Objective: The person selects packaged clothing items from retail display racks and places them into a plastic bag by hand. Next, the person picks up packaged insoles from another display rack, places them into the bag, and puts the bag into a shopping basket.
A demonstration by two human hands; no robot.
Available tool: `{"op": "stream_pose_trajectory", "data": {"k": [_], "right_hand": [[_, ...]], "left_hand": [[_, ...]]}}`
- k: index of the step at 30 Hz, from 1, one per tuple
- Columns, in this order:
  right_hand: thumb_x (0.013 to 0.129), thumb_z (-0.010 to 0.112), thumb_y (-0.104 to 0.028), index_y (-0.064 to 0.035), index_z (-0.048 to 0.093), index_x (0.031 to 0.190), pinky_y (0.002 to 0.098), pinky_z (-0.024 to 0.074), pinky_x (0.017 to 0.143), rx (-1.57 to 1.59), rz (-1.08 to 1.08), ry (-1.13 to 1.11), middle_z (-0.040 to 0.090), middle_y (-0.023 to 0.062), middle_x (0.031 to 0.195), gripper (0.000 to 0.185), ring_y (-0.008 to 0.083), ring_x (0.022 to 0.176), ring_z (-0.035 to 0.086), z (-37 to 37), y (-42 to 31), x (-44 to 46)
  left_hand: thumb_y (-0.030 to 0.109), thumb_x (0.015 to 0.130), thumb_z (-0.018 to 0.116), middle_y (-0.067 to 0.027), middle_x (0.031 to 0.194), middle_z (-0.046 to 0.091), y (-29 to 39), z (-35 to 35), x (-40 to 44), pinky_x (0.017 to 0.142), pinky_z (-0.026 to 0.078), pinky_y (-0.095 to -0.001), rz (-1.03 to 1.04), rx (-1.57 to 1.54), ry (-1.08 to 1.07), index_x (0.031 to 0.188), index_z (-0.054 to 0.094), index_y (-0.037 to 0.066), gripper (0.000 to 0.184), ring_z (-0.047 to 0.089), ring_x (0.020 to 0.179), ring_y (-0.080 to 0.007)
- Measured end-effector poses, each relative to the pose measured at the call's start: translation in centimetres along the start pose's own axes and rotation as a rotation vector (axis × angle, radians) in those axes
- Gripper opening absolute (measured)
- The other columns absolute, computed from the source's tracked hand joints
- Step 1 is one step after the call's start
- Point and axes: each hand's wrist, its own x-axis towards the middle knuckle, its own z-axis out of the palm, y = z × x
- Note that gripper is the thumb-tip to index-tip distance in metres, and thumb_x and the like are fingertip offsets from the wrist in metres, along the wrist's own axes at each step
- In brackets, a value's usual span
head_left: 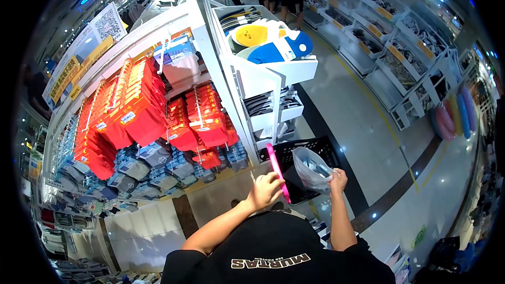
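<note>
A black shopping basket (286, 156) with slotted sides sits low in front of me, near the end of the shelf. My left hand (265, 189) has its fingers curled around a bright pink bar (276, 167), which looks like the basket's handle. Over the basket, my right hand (337, 180) pinches the edge of a translucent plastic bag (305, 165). Something dark and pale shows inside the bag, too unclear to name. The bag hides part of the basket's interior.
Red packaged socks (139, 105) and grey-blue packs (158, 155) hang on the rack at left. A white bin (294, 71) holds yellow and blue insoles (281, 50). Shelves of goods (389, 37) and swim rings (452, 115) stand right. Several people are at the back.
</note>
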Motion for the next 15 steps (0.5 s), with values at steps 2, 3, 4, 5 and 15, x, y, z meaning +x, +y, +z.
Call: {"op": "stream_pose_trajectory", "data": {"k": [2,3,4,5,15], "right_hand": [[0.089,0.053,-0.004,-0.0029,0.061,0.099,0.0248,0.0476,0.044,0.003,0.002,-0.003,0.063,0.0072,0.076,0.013,0.0125,0.053,0.058,-0.1,0.7,0.0],[0.089,0.053,-0.004,-0.0030,0.062,0.099,0.0248,0.0475,0.043,0.005,-0.005,0.000,0.063,0.0070,0.076,0.013,0.0124,0.053,0.058,0.0,1.0,0.0],[0.089,0.053,-0.005,-0.0031,0.062,0.099,0.0248,0.0474,0.043,0.005,-0.011,0.002,0.063,0.0068,0.076,0.013,0.0123,0.053,0.058,-0.1,1.4,-0.1],[0.089,0.054,-0.005,-0.0031,0.062,0.099,0.0246,0.0472,0.043,0.006,-0.009,0.008,0.063,0.0067,0.076,0.013,0.0121,0.053,0.058,-0.3,1.8,-0.2],[0.090,0.059,-0.011,-0.0063,0.063,0.099,0.0245,0.0424,0.041,0.085,0.014,0.040,0.060,0.0036,0.071,0.011,0.0106,0.051,0.054,-0.7,1.7,-0.4]], "left_hand": [[0.011,0.069,0.071,-0.0130,0.119,0.053,0.4,0.0,-0.4,0.095,0.039,-0.0453,0.073,0.105,-0.035,0.114,0.062,0.010,0.045,0.051,0.111,-0.0327],[0.009,0.067,0.070,-0.0131,0.121,0.053,0.5,0.1,-0.5,0.099,0.037,-0.0461,0.069,0.174,-0.061,0.115,0.062,0.010,0.049,0.049,0.116,-0.0329],[0.009,0.067,0.070,-0.0127,0.121,0.052,0.4,0.2,-0.4,0.102,0.036,-0.0466,0.086,0.215,-0.057,0.114,0.062,0.010,0.048,0.047,0.118,-0.0328],[0.008,0.067,0.069,-0.0124,0.122,0.052,0.1,0.3,-0.1,0.104,0.034,-0.0472,0.103,0.256,-0.053,0.114,0.062,0.010,0.048,0.046,0.120,-0.0328],[0.016,0.073,0.065,-0.0082,0.098,0.056,-4.2,2.4,4.4,0.112,0.024,-0.0491,0.241,0.555,-0.314,0.095,0.061,0.010,0.023,0.048,0.113,-0.0278]]}}
